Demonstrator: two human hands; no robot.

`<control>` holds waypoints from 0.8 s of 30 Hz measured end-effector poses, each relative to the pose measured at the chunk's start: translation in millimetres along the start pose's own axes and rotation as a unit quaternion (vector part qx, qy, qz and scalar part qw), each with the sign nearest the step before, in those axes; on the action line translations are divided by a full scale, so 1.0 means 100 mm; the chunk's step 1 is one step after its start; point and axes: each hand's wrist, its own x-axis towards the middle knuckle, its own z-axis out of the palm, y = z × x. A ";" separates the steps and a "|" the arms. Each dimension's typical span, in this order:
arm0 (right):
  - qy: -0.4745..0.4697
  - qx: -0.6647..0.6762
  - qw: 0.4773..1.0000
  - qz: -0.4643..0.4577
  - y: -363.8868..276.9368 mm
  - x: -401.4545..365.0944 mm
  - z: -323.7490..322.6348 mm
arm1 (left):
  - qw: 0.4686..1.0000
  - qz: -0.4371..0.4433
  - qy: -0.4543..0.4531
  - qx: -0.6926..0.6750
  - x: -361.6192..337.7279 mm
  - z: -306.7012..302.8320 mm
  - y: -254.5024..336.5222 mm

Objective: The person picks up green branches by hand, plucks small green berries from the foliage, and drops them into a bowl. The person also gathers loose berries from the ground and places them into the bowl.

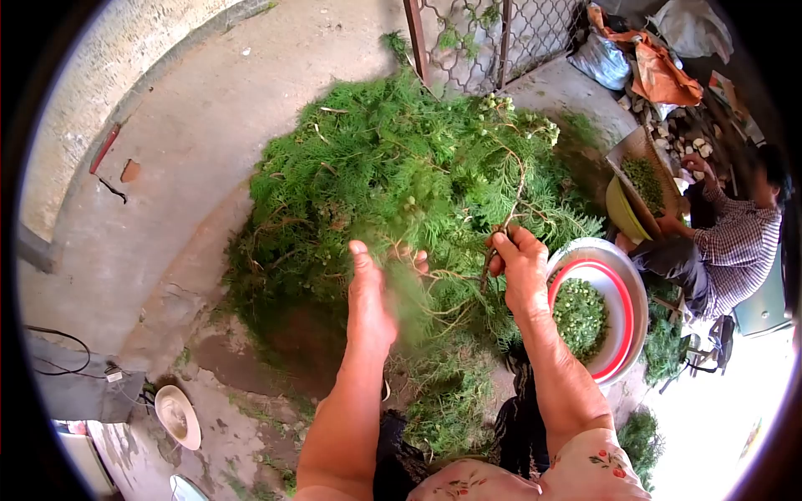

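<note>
A large heap of green feathery branches (359,159) lies on the ground in front of me. My right hand (520,263) is closed around the brown stem of one branch (516,196), which rises over the heap. To the left, my left hand (374,296) has its thumb raised and fingers apart, with blurred green sprigs beside it and nothing gripped that I can make out. Close to my right forearm is a metal basin (637,321) with a red-rimmed colander (626,338) in it, holding small green pieces (581,313).
At the right a seated person (739,242) holds a tray of green pieces (643,179) over a yellow-green basin (620,209). Bags (660,71) lie at the top right, beyond a metal lattice gate (543,37). A hat (178,417) is at the lower left.
</note>
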 end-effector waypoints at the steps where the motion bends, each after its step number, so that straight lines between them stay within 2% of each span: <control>1: -0.001 -0.011 1.000 -0.002 0.02 0.00 0.00 | 0.999 0.010 0.002 0.032 -0.03 0.09 0.07; 5: -0.004 0.030 1.000 0.007 0.04 -0.06 0.13 | 0.974 0.076 0.017 0.214 0.06 0.05 0.06; 6: -0.006 0.027 0.999 0.018 0.05 -0.08 0.15 | 0.986 0.093 0.018 0.136 0.07 0.08 0.05; 9: -0.024 0.000 0.999 0.048 0.15 -0.05 0.15 | 0.983 0.130 0.021 0.126 0.04 0.23 0.10; 13: -0.049 -0.019 0.992 0.116 0.24 -0.03 0.14 | 0.993 0.073 -0.006 0.090 0.05 0.19 0.13; 17: -0.049 -0.010 0.983 0.176 0.37 -0.01 0.17 | 0.974 0.162 -0.004 0.157 0.07 0.21 0.08; 19: -0.064 -0.002 0.980 0.187 0.52 0.03 0.19 | 0.967 0.173 0.012 0.187 0.09 0.21 0.05; 22: -0.057 0.005 0.985 0.166 0.30 -0.04 0.24 | 0.958 0.183 0.012 0.222 0.19 0.14 0.00; 24: -0.010 -0.058 0.998 0.014 0.24 -0.03 0.22 | 0.960 0.174 0.012 0.221 0.19 0.17 -0.07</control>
